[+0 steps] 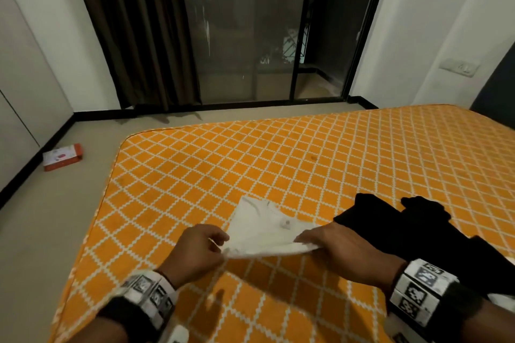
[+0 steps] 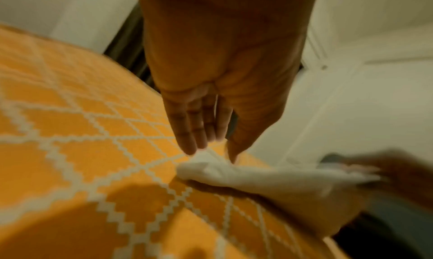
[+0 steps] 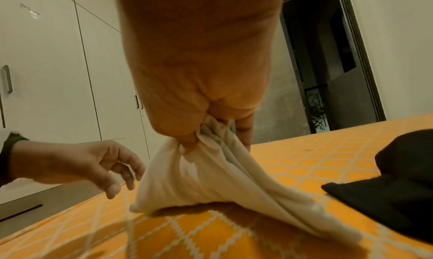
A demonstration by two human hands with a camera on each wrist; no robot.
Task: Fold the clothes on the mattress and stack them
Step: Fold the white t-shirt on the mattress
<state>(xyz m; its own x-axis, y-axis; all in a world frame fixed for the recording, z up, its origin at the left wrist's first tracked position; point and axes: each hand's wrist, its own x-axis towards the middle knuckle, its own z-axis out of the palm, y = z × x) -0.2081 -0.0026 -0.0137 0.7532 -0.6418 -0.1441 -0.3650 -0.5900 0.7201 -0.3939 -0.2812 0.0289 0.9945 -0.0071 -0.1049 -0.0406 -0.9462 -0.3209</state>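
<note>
1. Clothes lie on a large orange mattress [image 1: 250, 164] with a white diamond lattice print, set on the pale floor before a dark glass door and brown curtain [image 1: 133, 30]
2. Crumpled black garment [image 1: 418, 231] sprawls over the mattress's near right part, just behind the right wrist
3. Small white cloth garment [image 1: 264, 228] sits near the mattress's front edge, its far end resting on the cover and its near edge lifted
4. Right hand [image 1: 345, 250] has thumb and fingers clamped on a bunched fold of the white garment's near right edge, seen clearly from the right wrist [image 3: 194, 133]
5. Left hand [image 1: 195, 250] is at the garment's near left corner, fingers loosely curled; from the left wrist the fingertips [image 2: 189, 146] reach down to touch the cloth, though whether they pinch it I cannot tell
6. Orange and white box [image 1: 62, 157] lies on the floor by the left wall
</note>
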